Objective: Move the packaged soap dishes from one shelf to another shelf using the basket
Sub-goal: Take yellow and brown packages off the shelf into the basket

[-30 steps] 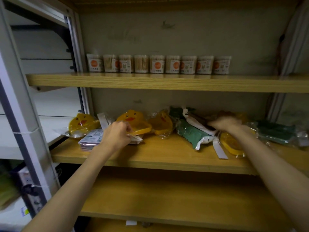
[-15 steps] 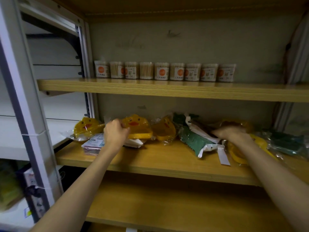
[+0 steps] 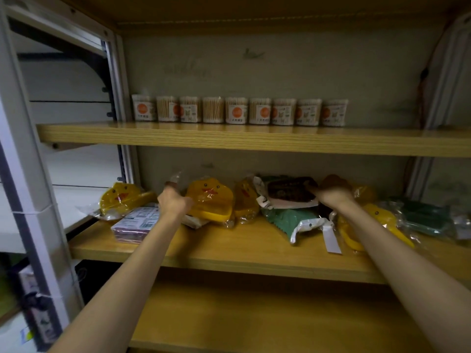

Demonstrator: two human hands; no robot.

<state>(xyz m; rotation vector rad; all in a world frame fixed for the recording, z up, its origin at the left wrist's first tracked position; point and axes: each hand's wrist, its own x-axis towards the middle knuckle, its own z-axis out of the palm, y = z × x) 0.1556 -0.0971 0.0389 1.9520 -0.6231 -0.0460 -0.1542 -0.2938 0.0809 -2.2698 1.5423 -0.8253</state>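
Two bare forearms are reaching up and forward from the bottom of the view toward the middle shelf, with a lower wooden shelf lying nearest, at about 6 o'clock. The left hand is sitting at roughly 10 o'clock from the centre of that middle board, its fingers curled around the left edge of a yellow duck-shaped soap dish in clear wrap, clasping the crinkled plastic. Just at 7 o'clock of that hand, a flat purple-and-white pack is lying on the board, and farther toward 9 o'clock another wrapped yellow duck dish is leaning near the shelf's left end. The right hand is lying at about 2 o'clock, fingers closing on the right end of a dark brown packaged dish, which is resting on top of a green packaged dish. A third yellow duck dish is standing between the two hands. Under the right forearm a yellow dish is lying flat, and at 3 o'clock a dark green pack is resting near the right end. Farthest off, at 12 o'clock, nine small tubs of wooden sticks are standing in a row on the upper shelf against the back wall.
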